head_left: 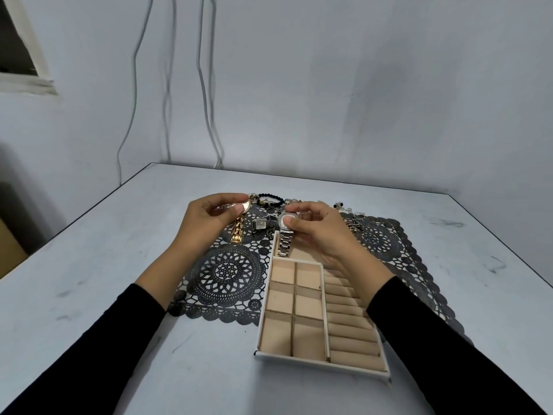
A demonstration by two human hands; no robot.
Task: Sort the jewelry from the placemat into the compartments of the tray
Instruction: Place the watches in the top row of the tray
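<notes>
My left hand (pixel 206 218) pinches the case of a gold watch (pixel 238 232), whose band hangs down over the black lace placemat (pixel 227 271). My right hand (pixel 323 232) grips a silver watch (pixel 285 235) by its face; its steel band dangles over the far long compartment of the beige tray (pixel 294 356). The tray has square compartments on its left and ring rolls on its right, all bare. A small square watch (pixel 259 224), a black bead bracelet (pixel 270 199) and several chains and rings (pixel 363 226) lie along the placemat's far edge.
The placemat and tray lie on a pale grey table (pixel 113 265) set against a wall. Cables (pixel 206 115) hang down the wall behind. The table's left edge and a brown box (pixel 9 250) show at the left.
</notes>
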